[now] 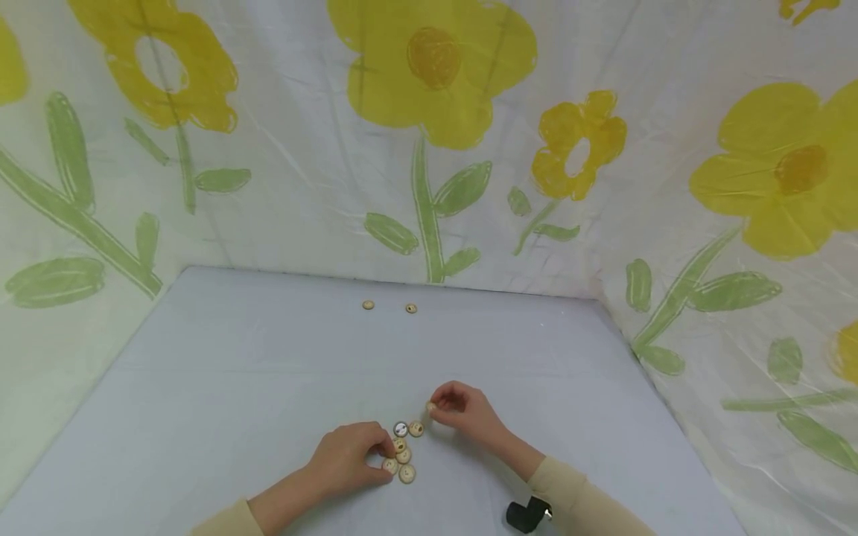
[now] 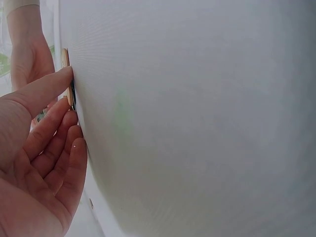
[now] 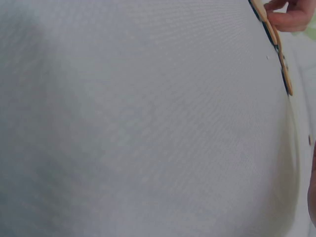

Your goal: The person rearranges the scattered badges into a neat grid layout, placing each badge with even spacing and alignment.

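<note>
In the head view, several small round wooden discs with dark marks lie in a cluster near the front of the table. My left hand [image 1: 345, 455] pinches a light wooden disc [image 1: 390, 466] at the cluster's left side, thumb and fingertips at its edges. To the upper right, my right hand [image 1: 472, 415] holds another wooden disc [image 1: 430, 407] between thumb and fingers. Between the hands sit a disc with a white and dark face [image 1: 401, 429] and a wooden disc with a dark mark [image 1: 416, 429]. The left wrist view shows the left fingers [image 2: 63, 131] close against the tabletop.
Two more wooden discs, a left one [image 1: 368, 304] and a right one [image 1: 411, 308], lie near the far edge of the pale table [image 1: 268, 357]. A black object [image 1: 526, 515] is beside the right sleeve. A flower-printed curtain [image 1: 295, 179] encloses the table's back and sides.
</note>
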Action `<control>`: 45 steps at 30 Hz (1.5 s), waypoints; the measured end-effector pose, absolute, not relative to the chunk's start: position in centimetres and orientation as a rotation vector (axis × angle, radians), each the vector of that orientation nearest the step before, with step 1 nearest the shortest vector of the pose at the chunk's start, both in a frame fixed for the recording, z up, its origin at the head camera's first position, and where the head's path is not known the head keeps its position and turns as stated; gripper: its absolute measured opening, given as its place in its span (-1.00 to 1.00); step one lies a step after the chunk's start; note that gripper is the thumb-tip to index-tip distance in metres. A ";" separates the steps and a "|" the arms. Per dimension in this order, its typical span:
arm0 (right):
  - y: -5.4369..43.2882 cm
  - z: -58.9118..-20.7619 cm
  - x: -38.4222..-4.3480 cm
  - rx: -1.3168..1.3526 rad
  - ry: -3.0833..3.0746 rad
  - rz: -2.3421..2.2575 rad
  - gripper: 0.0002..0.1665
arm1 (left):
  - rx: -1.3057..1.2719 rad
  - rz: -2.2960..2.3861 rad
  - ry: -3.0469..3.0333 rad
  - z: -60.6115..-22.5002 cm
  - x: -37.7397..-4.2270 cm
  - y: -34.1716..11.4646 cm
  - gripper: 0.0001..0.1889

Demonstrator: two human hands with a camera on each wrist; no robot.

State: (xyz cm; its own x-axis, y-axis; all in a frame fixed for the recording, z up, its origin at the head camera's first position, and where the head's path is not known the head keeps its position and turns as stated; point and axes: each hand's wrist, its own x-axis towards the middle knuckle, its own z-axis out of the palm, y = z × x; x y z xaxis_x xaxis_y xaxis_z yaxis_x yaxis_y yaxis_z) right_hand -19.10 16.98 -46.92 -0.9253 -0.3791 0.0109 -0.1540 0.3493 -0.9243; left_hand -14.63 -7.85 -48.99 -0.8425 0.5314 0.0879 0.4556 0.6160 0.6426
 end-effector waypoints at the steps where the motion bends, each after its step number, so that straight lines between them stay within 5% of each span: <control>1: 17.0 -47.0 -19.2 -0.465 2.388 -1.631 -0.79 | 0.832 1.034 2.721 -49.0 -14.6 -7.8 -0.76; 45: 17.7 -47.0 -26.4 -0.315 2.536 -1.762 -0.74 | 0.797 1.040 2.691 -49.1 -14.1 -7.7 -0.76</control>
